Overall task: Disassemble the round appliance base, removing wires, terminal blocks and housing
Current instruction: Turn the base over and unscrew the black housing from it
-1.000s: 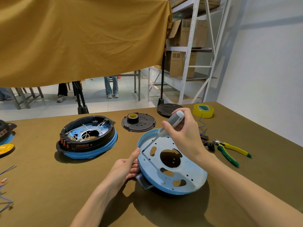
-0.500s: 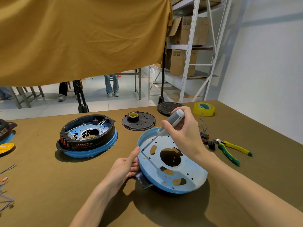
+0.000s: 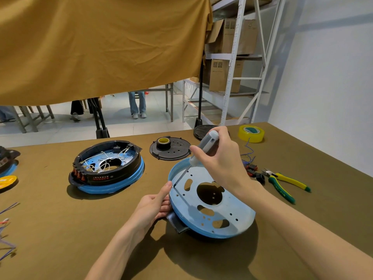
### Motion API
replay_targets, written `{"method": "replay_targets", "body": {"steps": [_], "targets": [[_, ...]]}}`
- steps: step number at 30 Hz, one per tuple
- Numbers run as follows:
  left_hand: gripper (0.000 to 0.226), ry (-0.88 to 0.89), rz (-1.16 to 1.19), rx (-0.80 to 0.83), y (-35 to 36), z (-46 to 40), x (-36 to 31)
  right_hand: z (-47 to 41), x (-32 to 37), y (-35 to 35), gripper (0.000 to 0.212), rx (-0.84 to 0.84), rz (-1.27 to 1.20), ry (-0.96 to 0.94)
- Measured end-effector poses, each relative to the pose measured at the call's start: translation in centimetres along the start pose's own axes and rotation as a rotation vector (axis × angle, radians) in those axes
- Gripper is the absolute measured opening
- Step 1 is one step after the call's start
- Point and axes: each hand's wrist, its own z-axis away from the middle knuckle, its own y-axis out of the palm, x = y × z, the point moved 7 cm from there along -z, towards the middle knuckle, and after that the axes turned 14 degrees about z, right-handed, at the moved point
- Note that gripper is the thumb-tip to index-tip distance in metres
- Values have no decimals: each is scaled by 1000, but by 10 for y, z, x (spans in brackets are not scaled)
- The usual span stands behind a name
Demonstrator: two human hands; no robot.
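Little is changing since a second ago: both hands are staying put on the table (image 3: 50,229). A second wired base (image 3: 108,167) is sitting at left. The left hand (image 3: 155,207) is gripping the tilted blue base (image 3: 210,201) by its rim, fingers curled. The right hand (image 3: 220,160), fingers clamped, is holding a screwdriver (image 3: 203,148), tip on the plate.

1. My right hand (image 3: 220,158) is covering most of the screwdriver (image 3: 203,147) handle inside its grip.
2. My left hand (image 3: 153,205) is hiding part of the blue base (image 3: 238,211) rim.
3. The frame's left edge is cutting off another base (image 3: 6,160) and the loose wires (image 3: 6,229).
4. The label print on the wired base (image 3: 107,166) is staying too small to read.
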Motion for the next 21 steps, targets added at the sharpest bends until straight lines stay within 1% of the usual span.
{"method": "replay_targets", "body": {"steps": [2, 6, 10, 12, 15, 17, 19, 20, 21], "targets": [[74, 0, -12, -3, 0, 1, 1, -8, 6, 2, 48, 29, 87, -1], [79, -47, -74, 0, 1, 5, 7, -23, 21, 11, 50, 150, 331, -12], [91, -87, -128, 12, 3, 8, 11, -32, 44, 14, 56, 163, 530, -59], [94, -114, -115, 28, 3, 9, 12, -32, 51, 18, 52, 214, 568, -101], [92, -131, -93, 33, 3, 10, 12, -33, 60, 20, 39, 363, 445, -137], [91, -132, -78, 28, 4, 10, 12, -37, 66, 21, 29, 505, 377, -172], [91, -128, -67, 20, 4, 10, 12, -41, 66, 23, 31, 673, 404, -165], [90, -124, -67, 20, 4, 11, 12, -43, 64, 23, 32, 729, 451, -156], [89, -121, -66, 20, 4, 11, 12, -45, 62, 24, 30, 746, 505, -159]]}}
